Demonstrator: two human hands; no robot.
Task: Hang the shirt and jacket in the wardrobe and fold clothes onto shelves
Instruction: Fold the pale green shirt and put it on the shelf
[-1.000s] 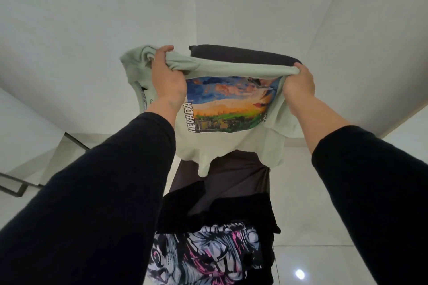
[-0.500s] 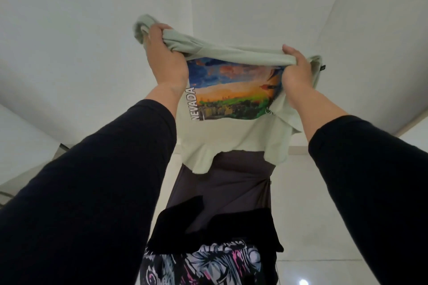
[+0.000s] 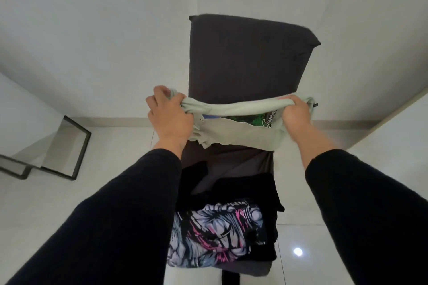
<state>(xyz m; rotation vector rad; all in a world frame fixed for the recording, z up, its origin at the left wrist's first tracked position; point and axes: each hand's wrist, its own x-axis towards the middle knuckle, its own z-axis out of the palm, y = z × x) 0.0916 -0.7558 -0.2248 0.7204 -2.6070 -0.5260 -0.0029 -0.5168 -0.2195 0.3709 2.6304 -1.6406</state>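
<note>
Both hands are closed on a pale green cotton T-shirt with a printed picture [image 3: 231, 129], one at each end of a bunched edge. The left hand [image 3: 170, 118] has its fingers curled over a wad of the cloth, back of the hand towards the camera; the right hand [image 3: 295, 115] pinches the other end in a fist, with a little of the cloth and a small dark tag sticking out past it. Between the two fists the edge is stretched into a taut rope, and the rest of the shirt hangs below it in a short, loosely doubled flap. Only a strip of the print shows, green and blue, with white script letters near the right hand.

The shirt is held in the air in front of a dark grey upholstered chair [image 3: 245, 58], level with the lower part of its backrest and above its seat. On the seat, below the shirt, lies a dark brownish-grey garment [image 3: 227, 164] with a black garment [image 3: 250, 190] over it, and nearest the camera a folded black garment with a white, grey and pink graphic print [image 3: 215, 233].

Both forearms wear black long sleeves [image 3: 129, 210]. The chair stands on a glossy white tiled floor [image 3: 324, 250] against white walls. At the left, on the floor, stands a black metal-framed object [image 3: 78, 152], only partly visible.
</note>
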